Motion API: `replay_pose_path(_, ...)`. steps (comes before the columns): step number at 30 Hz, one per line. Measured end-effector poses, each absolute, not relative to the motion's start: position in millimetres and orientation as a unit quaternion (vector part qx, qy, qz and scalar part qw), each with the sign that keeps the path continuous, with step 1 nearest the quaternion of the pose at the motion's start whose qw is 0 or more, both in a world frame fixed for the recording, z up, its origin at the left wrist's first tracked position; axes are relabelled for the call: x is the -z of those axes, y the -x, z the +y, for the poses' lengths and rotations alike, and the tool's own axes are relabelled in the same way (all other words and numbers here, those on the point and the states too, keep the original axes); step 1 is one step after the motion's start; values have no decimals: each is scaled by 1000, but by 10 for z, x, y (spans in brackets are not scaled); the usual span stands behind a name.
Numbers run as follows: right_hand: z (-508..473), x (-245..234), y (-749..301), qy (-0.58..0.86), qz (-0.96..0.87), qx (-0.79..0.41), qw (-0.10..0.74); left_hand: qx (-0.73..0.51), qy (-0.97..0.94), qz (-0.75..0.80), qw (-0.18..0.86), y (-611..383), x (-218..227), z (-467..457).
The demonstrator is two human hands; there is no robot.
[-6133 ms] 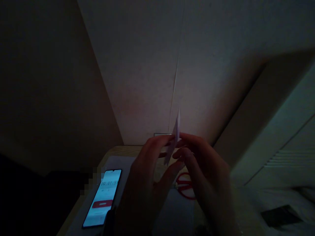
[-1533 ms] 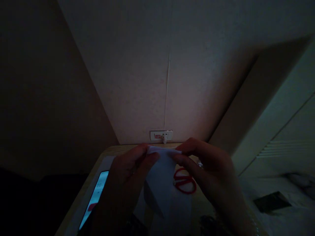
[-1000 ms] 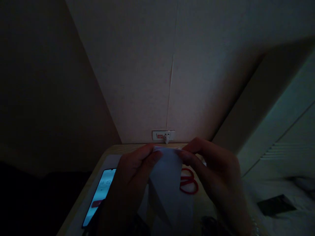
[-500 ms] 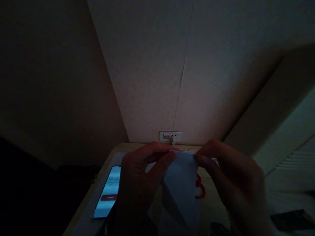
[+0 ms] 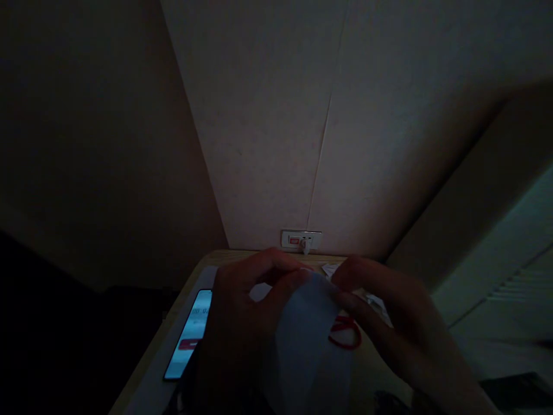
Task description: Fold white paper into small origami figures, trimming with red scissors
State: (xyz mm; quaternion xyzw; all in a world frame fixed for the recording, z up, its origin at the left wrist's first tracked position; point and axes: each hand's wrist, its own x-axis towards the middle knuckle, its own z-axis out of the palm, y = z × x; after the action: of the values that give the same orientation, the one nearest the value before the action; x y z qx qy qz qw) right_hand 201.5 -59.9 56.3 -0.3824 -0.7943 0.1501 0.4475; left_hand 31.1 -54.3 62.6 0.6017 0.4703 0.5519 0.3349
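A sheet of white paper (image 5: 309, 340) hangs between my hands, its top edge curved and its lower part reaching the bottom of the view. My left hand (image 5: 254, 305) pinches the upper left corner between thumb and fingers. At the upper right edge, my right hand (image 5: 389, 311) closes thumb and fingers on the paper; the fingertips are somewhat blurred. Red looped handles, apparently of scissors (image 5: 345, 333), show on the table behind the paper, with the rest hidden.
A lit phone (image 5: 190, 334) showing a timer lies on the wooden table (image 5: 211, 257) at left, partly behind my left hand. White scraps (image 5: 378, 302) lie near my right fingers. A wall socket (image 5: 301, 239) with a plug sits above the table's back edge.
The paper's top edge has gone from flat and taut to bowed. My right hand has shifted slightly left and down, and more of the red handles shows.
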Motion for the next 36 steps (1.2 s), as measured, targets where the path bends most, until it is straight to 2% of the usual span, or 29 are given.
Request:
replay_pose_path(2,-596,-566,-2022,394,-793,-142,443,-523,-619,470,349,-299,-641,-537)
replay_pose_path(8,-620,-535,-2056,414,-751,-97,505,-522,-585,448,429,-336,-630,-519)
replay_pose_path(16,-566,-497,-1955,420,-723,-161,525,-502,-647,472,327,-305,-600,-488)
replay_pose_path(26,-641,-460,-1943,436,-665,-142,589,-486,-685,453,299,-386,-596,-536)
replay_pose_path(36,-638,-438,-1998,415,-636,-197,620,-476,-719,436,259,-379,-611,-562)
